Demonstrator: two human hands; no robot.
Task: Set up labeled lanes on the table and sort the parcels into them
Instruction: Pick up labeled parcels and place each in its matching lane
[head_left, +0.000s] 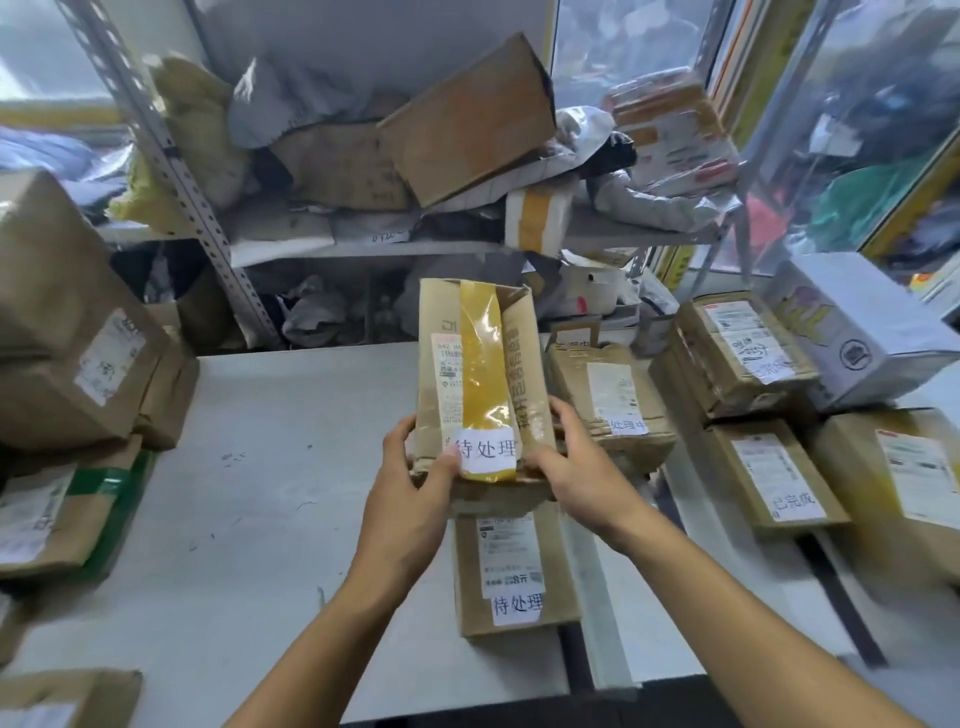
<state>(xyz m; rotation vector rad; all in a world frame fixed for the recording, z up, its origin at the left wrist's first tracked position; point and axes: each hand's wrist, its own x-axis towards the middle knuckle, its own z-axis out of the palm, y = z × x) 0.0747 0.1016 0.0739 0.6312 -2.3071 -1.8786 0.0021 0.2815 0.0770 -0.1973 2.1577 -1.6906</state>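
Gripped at its near end by both hands, left hand (415, 470) thumb pressing the white paper label (488, 450), right hand (563, 457) fingers curled round the other edge: a crumpled cardboard box (475, 374) banded with glossy yellow tape, tilted up above the pale bench (291, 447). Held so, likely for reading the label and matching the flat brown box (511, 566) directly beneath, same characters. Further taped boxes (769, 410) stacked right, differently labelled.

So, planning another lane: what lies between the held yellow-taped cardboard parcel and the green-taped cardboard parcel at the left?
Head view: only bare white table between the yellow-taped parcel and green-taped parcel.
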